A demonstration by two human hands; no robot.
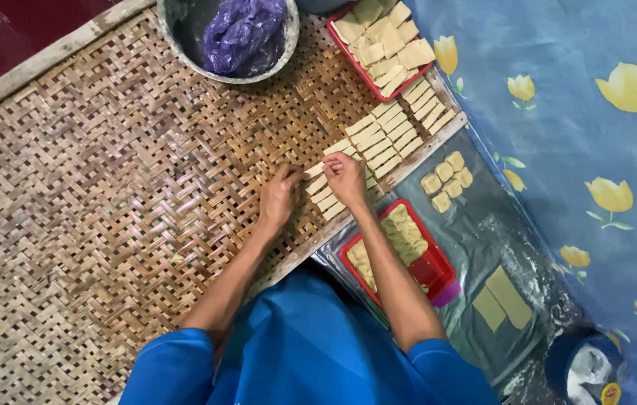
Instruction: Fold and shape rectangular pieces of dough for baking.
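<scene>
A big woven bamboo tray (108, 195) lies in front of me. Rows of pale rectangular dough pieces (390, 135) lie along its right edge. My left hand (279, 196) and my right hand (346, 178) meet over the near end of those rows. Together they pinch one thin dough strip (313, 171) and hold it flat on the weave. More strips (326, 201) lie just below my right hand.
A grey metal bowl (176, 34) with a crumpled purple plastic bag (240, 34) stands at the top. Two red trays (438, 266) (356, 64) hold dough pieces. Loose dough pieces (446, 180), two flat sheets (500, 298) and a round tin (588, 367) lie on a floured plastic sheet at the right.
</scene>
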